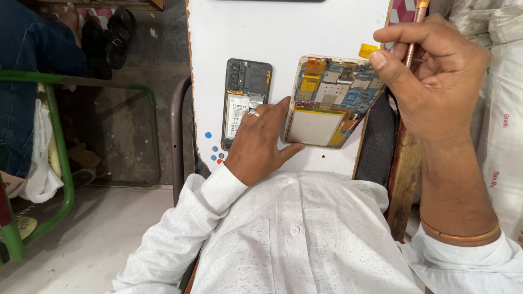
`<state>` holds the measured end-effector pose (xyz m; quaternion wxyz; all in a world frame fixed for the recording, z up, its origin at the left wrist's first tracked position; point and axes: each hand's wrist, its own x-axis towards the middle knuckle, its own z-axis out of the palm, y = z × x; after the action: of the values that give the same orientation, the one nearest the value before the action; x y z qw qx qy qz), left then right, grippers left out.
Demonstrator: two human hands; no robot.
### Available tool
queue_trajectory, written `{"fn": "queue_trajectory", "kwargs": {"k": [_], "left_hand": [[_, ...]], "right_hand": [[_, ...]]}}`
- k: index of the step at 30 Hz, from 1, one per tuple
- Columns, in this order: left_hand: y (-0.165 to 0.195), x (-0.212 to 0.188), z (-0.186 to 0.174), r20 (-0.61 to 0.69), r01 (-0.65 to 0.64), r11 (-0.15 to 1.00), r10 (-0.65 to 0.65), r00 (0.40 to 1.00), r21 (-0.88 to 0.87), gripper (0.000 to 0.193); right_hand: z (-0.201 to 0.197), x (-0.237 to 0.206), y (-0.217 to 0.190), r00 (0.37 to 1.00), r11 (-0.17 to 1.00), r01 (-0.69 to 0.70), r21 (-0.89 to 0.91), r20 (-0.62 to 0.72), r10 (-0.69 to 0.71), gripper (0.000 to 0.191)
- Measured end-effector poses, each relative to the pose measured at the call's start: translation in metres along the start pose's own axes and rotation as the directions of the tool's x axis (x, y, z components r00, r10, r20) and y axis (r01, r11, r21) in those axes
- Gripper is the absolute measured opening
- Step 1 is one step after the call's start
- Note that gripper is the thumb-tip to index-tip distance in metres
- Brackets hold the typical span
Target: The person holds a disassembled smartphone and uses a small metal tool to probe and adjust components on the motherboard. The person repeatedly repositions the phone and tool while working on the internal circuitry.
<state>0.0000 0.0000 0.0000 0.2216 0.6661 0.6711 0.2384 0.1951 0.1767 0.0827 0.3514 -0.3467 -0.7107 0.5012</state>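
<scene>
You're at a makeshift phone-repair spot: two opened phones (pixel 246 100) (pixel 329 100) lie on a white desk (pixel 283 32), with sacks (pixel 498 109) at right and a bare concrete floor (pixel 98 239).

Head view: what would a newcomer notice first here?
Two opened devices on the white board: a larger one with a blue circuit board at centre, and a dark phone to its left. The left hand rests between them; the right hand holds a copper-coloured tool above the larger device's right edge.

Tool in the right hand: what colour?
Copper-pink metallic, seen in the head view: the tool pinched in the right hand.
</scene>
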Motion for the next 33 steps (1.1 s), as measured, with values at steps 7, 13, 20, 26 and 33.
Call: {"fn": "queue_trajectory", "kwargs": {"k": [7,13,20,26,33], "left_hand": [[0.015,0.007,-0.020,0.142,0.173,0.934,-0.134,0.981,-0.312,0.076],[0.020,0.002,-0.026,0.222,0.250,0.772,-0.144,0.964,-0.584,0.040],[0.016,0.002,-0.022,0.128,0.154,0.403,-0.092,0.988,-0.902,0.033],[0.011,0.001,-0.018,0.110,0.146,0.334,-0.124,0.986,-0.931,0.036],[0.011,0.000,-0.016,0.116,0.155,0.339,-0.131,0.985,-0.928,0.038]], "right_hand": [[0.003,-0.006,0.011,0.999,0.991,-0.006,0.135,0.039,0.000,0.022],[0.004,-0.009,0.010,0.999,0.987,-0.021,0.159,0.028,0.017,0.022],[0.011,-0.005,0.018,0.995,0.936,-0.095,0.338,0.016,0.095,0.028],[0.018,-0.031,0.036,0.983,0.944,-0.170,0.281,0.119,0.142,0.027],[0.018,-0.044,0.057,0.971,0.930,-0.182,0.319,0.209,0.119,0.021]]}}
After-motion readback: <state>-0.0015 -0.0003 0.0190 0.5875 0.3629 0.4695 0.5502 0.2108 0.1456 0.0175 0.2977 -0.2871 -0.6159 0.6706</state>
